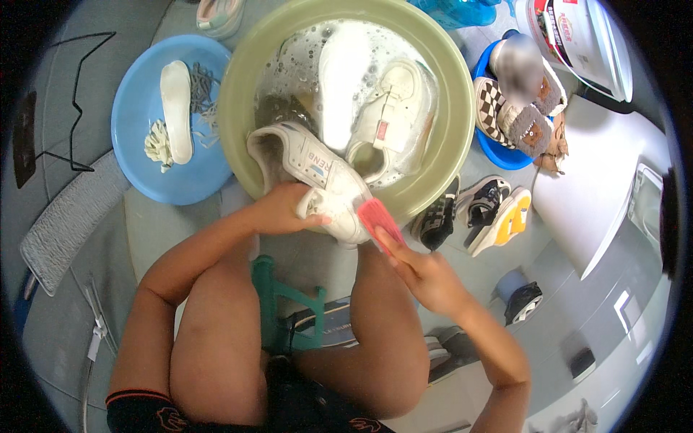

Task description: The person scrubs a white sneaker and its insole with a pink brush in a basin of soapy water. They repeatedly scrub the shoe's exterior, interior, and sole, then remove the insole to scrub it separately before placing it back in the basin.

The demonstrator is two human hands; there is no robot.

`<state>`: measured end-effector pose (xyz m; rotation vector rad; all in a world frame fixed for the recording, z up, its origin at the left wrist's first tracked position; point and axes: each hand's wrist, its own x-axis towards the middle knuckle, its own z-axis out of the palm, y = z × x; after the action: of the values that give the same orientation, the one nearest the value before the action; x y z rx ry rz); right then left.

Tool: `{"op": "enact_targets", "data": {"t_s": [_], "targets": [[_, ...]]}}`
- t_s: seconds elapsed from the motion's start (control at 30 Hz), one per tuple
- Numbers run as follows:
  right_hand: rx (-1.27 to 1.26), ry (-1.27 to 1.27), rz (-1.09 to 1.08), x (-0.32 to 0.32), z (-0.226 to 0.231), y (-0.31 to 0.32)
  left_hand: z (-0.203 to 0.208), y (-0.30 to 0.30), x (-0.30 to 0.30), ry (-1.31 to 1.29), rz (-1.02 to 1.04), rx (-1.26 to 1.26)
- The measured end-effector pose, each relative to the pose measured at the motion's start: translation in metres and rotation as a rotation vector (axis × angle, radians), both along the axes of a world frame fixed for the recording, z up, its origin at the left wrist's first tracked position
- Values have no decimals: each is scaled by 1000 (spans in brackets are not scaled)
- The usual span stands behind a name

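Observation:
My left hand (285, 209) grips a white sneaker (328, 177) by its tongue and opening, tilted over the near rim of a large olive-green basin (240, 94). In my right hand (426, 274) is a pink scrubbing brush (377, 220), its head against the sneaker's toe side. The bristles are hidden from me. Sudsy water fills the basin. A second white sneaker (397, 101) and a long white piece like a sole or insole (339, 79) lie in it. Something dark under the water, left of that piece, is too murky to name.
A light-blue basin (130, 130) at the left holds an insole (175, 108) and laces (204, 86). A blue tub (498, 155) of slippers (530, 130) stands at the right, near a white bucket (581, 43). Several shoes (498, 216) lie below it. A green stool (278, 296) is beneath me.

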<state>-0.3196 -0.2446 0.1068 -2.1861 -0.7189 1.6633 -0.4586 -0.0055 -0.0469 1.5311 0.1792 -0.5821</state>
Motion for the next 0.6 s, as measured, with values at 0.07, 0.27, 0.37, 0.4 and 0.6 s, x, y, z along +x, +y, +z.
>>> {"op": "enact_targets", "data": {"t_s": [0.07,0.27,0.37,0.4,0.6], "targets": [[130,-90,9,1,-24,20,4,3,0,8,-22,18],[234,-127,53,19,-87,98,3,1,1,-44,-76,118],[435,-90,1,18,-62,55,-5,-7,-7,-137,-11,107],[509,-64,-14,18,-54,40,-6,-7,-7,-158,-24,104],[291,0,154,21,-42,57,-8,-4,-9,-214,-16,48]]}}
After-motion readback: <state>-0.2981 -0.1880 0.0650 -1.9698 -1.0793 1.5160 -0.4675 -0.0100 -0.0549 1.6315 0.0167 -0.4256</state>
